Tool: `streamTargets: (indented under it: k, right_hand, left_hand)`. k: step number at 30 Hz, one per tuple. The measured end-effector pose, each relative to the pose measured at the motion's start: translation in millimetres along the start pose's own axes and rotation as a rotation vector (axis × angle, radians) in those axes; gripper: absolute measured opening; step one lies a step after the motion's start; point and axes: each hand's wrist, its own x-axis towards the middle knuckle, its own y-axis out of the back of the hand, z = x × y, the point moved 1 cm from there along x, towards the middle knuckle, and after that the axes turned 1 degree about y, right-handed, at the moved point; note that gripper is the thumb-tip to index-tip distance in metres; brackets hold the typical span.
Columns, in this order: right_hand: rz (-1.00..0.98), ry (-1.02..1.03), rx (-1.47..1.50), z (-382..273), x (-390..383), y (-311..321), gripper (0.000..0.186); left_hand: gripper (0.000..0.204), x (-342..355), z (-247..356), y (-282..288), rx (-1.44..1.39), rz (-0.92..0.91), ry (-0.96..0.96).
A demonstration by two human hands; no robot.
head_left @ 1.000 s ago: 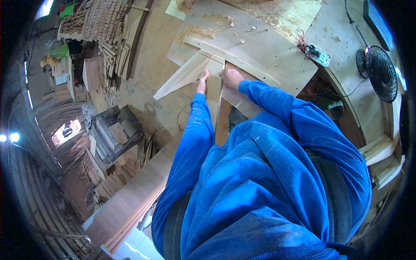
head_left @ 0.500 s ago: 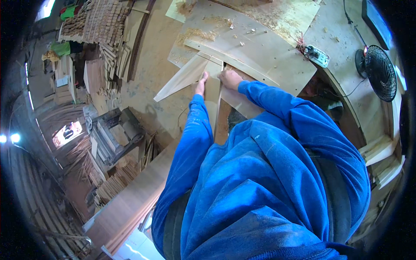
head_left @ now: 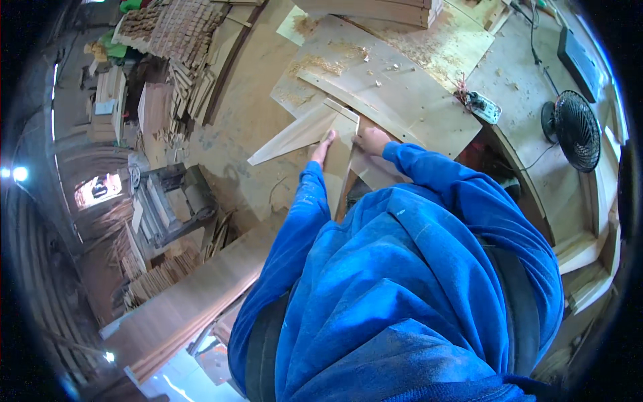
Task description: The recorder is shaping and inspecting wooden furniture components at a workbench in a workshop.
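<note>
Below me, my left hand (head_left: 323,147) grips a pale wooden board (head_left: 345,139) with its thumb along the top. A long tapered wooden piece (head_left: 288,144) juts out leftward from the board's far end. My right hand (head_left: 370,141) is closed at the board's right edge, fingers curled; what is between them is hidden. Just beyond both hands, a straight wooden strip (head_left: 355,107) lies diagonally on a plywood sheet (head_left: 442,114) scattered with shavings.
Right: a power strip (head_left: 485,107) with cables, a black fan (head_left: 576,130), a dark flat device (head_left: 579,63). Far left: wood stacks (head_left: 164,33) and a grey machine (head_left: 167,201). A long board (head_left: 167,301) runs along the lower left.
The view has turned slightly. My hands and the board appear a little lower and further right, with the board's far end slightly shifted against the strip. Both hands stay closed.
</note>
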Motion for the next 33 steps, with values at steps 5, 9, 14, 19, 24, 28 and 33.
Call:
streamTargets:
  k: [5, 9, 14, 19, 24, 28, 33]
  right_hand:
    - [0.012, -0.079, 0.226, 26.4, -71.0, 8.1, 0.030]
    - [-0.011, -0.167, 0.207, 68.9, -117.3, 12.0, 0.036]
    - [-0.045, -0.298, 0.450, 52.3, -152.5, 68.3, 0.031]
    - [0.104, 0.041, 0.682, -34.9, -131.1, 127.4, 0.044]
    - [0.010, 0.286, 0.734, -102.8, -120.2, 166.4, 0.051]
    - [-0.129, 0.403, 0.911, -113.8, -114.5, 165.9, 0.055]
    - [-0.089, 0.349, 1.006, -130.9, -112.2, 171.5, 0.056]
  left_hand:
    - [0.093, -19.5, -38.6, -23.1, -0.094, -0.062, -0.141]
    - [0.087, -50.6, -49.2, -16.2, -0.133, 0.002, -0.064]
    - [0.055, -154.8, -15.6, 33.9, -0.190, -0.381, 0.084]
    - [0.042, -224.1, -37.3, 26.7, -0.425, -0.733, 0.031]
    - [0.043, -290.8, 5.1, -7.1, -0.240, -0.514, 0.026]
    - [0.046, -291.6, 12.0, 10.1, -0.260, -0.658, 0.120]
    - [0.051, -301.7, 19.0, 9.3, -0.364, -0.571, 0.154]
